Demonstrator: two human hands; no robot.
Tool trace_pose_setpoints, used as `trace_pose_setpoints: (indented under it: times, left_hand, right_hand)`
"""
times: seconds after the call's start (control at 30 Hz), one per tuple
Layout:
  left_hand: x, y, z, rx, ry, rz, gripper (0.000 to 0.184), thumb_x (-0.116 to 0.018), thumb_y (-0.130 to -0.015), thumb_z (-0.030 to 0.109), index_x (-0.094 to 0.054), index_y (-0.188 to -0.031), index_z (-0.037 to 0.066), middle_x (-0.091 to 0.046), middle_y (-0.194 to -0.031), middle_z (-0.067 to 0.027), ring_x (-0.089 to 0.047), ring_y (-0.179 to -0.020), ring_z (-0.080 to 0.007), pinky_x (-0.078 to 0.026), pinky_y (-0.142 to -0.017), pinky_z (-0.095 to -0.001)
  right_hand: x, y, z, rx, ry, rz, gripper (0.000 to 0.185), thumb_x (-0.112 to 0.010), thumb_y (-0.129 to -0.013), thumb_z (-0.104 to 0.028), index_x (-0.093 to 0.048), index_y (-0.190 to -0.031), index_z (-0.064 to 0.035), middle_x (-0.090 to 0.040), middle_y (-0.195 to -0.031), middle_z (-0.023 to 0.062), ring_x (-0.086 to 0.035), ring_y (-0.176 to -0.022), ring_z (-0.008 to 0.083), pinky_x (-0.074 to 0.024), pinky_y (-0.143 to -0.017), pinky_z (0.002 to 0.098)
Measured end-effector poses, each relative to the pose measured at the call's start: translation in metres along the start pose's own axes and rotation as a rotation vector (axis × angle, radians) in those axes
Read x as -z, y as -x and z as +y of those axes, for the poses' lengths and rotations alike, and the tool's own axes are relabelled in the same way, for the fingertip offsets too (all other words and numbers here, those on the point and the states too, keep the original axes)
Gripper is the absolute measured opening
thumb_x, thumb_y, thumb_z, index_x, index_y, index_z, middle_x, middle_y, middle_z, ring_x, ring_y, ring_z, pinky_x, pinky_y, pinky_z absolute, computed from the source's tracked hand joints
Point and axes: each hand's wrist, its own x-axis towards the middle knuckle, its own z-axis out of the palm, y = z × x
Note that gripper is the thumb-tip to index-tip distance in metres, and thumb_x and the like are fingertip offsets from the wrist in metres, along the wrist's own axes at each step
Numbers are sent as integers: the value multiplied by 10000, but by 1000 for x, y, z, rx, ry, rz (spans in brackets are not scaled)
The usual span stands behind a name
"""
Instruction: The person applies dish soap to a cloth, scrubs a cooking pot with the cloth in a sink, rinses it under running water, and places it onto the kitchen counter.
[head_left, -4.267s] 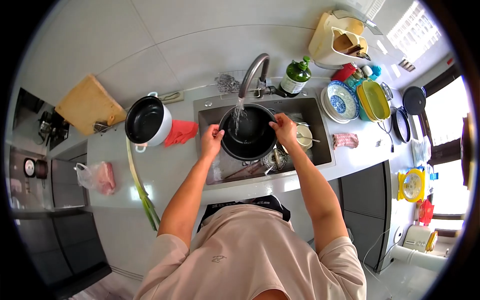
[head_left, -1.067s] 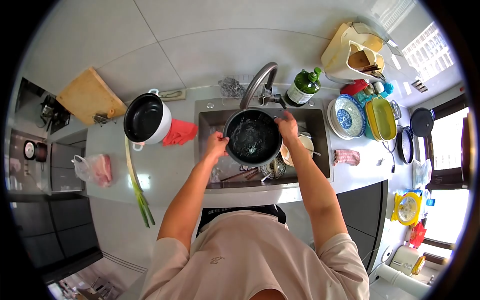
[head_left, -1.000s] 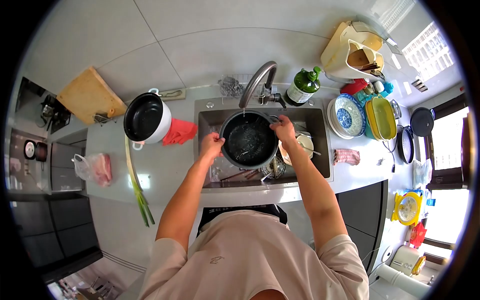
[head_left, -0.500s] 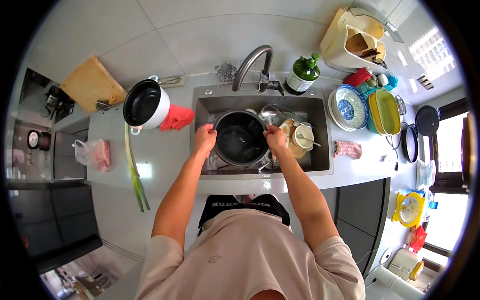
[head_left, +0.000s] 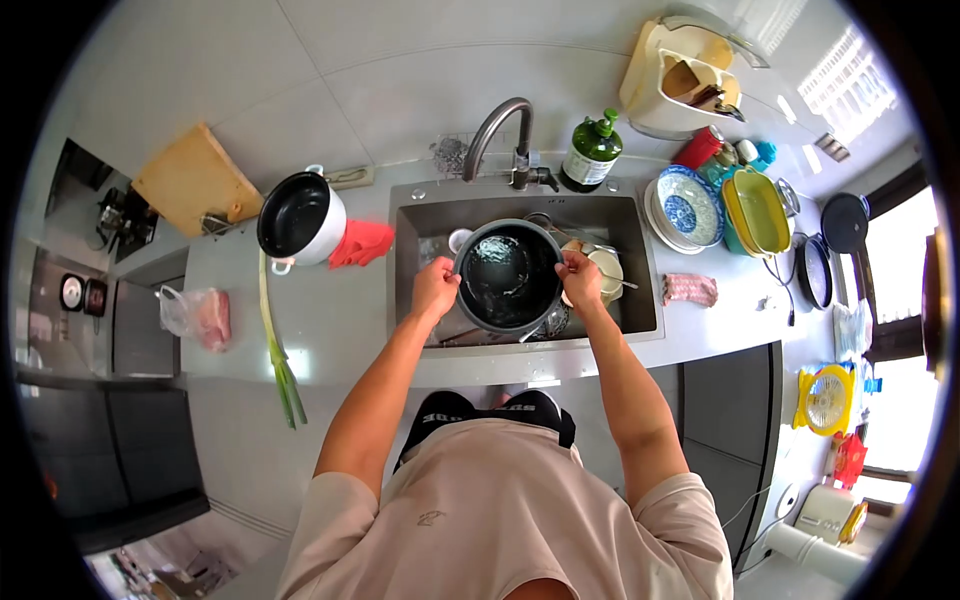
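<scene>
A dark rice cooker pot (head_left: 510, 290) with some water in it is held over the sink (head_left: 648, 270). My left hand (head_left: 436, 288) grips its rim on the left, and my right hand (head_left: 580, 278) grips the rim on the right. Beneath and to the right of the pot, a white bowl (head_left: 607, 270) with a spoon and other dishes lie in the sink, partly hidden by the pot. A small white cup (head_left: 460, 240) shows at the pot's upper left. The faucet (head_left: 497, 120) arches over the sink's back edge.
Left of the sink are a white pot (head_left: 325, 230), a red cloth (head_left: 362, 243), a green onion (head_left: 277, 345) and bagged meat (head_left: 212, 318). To the right are stacked bowls (head_left: 690, 210) and a piece of meat (head_left: 690, 289). A green pump bottle (head_left: 591, 150) stands behind.
Both hands have moved the pot a little to the right over the sink. More of the sink's left side, with the small white cup, now shows. The camera view has shifted slightly.
</scene>
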Motion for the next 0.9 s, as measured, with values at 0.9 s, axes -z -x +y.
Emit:
trace_pose_setpoints:
  times: [0.9]
  left_hand:
    - [100,46,2,-504,-81,163,91,-718,-876,10,-649,-936,8,-718,-800,-185,-718,-749,-340,-535,-682,-421]
  right_hand:
    - [9,135,-119,805,351,364,165,-752,-813,5,-656,-924,-71,-658,-882,109,-644,-855,379,-496,-755,484]
